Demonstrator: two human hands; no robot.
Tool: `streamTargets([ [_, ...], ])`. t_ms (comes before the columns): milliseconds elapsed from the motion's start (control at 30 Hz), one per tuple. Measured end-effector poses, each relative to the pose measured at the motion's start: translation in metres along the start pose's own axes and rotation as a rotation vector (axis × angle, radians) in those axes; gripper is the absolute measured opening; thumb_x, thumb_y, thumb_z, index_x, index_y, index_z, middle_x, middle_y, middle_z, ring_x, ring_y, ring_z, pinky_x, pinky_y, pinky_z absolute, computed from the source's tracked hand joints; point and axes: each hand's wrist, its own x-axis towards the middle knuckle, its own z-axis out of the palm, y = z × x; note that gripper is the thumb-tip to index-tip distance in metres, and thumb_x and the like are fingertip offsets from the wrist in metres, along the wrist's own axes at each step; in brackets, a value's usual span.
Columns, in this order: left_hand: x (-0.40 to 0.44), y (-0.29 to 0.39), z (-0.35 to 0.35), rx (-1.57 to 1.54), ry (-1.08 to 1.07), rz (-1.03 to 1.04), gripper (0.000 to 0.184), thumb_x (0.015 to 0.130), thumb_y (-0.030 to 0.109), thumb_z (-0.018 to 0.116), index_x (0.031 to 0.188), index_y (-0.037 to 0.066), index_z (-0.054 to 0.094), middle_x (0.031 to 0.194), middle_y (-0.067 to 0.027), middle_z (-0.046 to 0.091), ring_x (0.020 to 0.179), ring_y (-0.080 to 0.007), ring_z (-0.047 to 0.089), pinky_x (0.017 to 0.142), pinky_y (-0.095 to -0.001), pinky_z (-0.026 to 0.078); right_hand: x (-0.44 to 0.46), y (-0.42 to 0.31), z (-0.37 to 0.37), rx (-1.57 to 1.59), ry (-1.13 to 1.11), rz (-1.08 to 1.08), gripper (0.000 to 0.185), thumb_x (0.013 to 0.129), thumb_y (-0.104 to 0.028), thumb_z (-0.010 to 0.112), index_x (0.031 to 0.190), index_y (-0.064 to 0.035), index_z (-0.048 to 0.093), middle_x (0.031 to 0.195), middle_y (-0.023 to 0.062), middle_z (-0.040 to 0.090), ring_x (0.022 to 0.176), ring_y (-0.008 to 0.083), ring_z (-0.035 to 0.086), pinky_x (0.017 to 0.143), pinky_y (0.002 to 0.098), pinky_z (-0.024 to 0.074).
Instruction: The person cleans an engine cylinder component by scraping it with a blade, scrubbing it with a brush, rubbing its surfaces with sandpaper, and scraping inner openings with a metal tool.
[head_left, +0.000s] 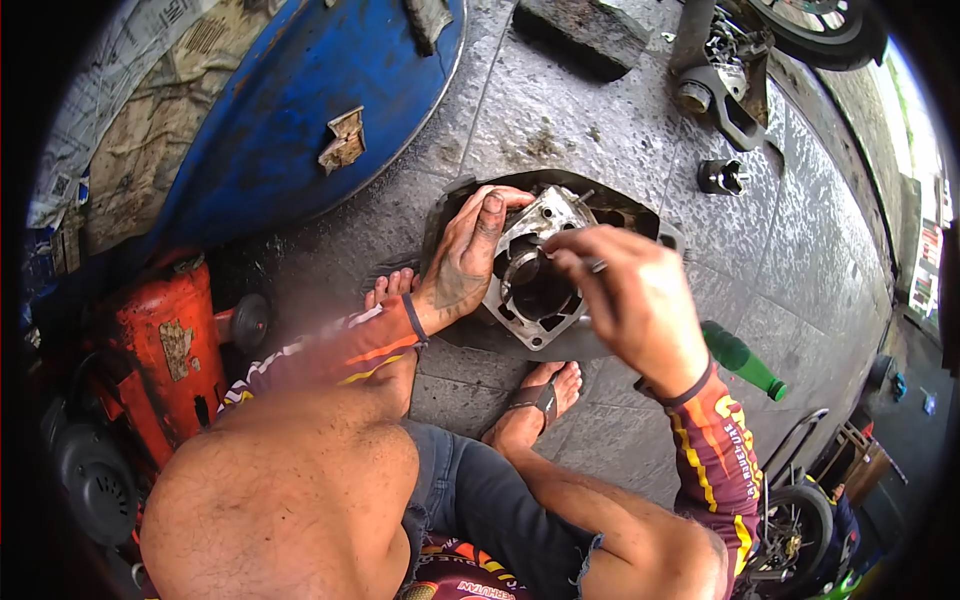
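Note:
A grey metal engine cylinder block with a round, dark bore sits in a black tray on the floor in front of me. My left hand grips the block's left side, its fingers curled over the upper edge. Over the bore, my right hand is closed in a pinch. A short metal end shows by its fingers; what the fingertips hold is too small to make out. A curved metal edge lies at the bore's left side, close to those fingertips.
A blue drum stands at upper left, above a red jack-like machine. A green bottle lies right of my right wrist. Farther off are a small dark cylindrical part, a stone block and a motorcycle wheel.

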Motion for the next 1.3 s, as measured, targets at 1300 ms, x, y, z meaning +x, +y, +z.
streamTargets([
  [1300,0.004,-0.003,-0.008,0.093,-0.024,-0.064,0.080,0.107,0.064,0.019,0.132,-0.003,0.055,0.133,-0.0148,0.057,0.130,-0.0240,0.050,0.116,-0.0371,0.032,-0.068,0.027,0.018,0.060,0.385,0.270,0.019,0.094,-0.021,0.065,0.095,-0.0031,0.068,0.085,0.0154,0.072,0.073,0.0375,0.070,0.062,0.0464,0.0560],
])
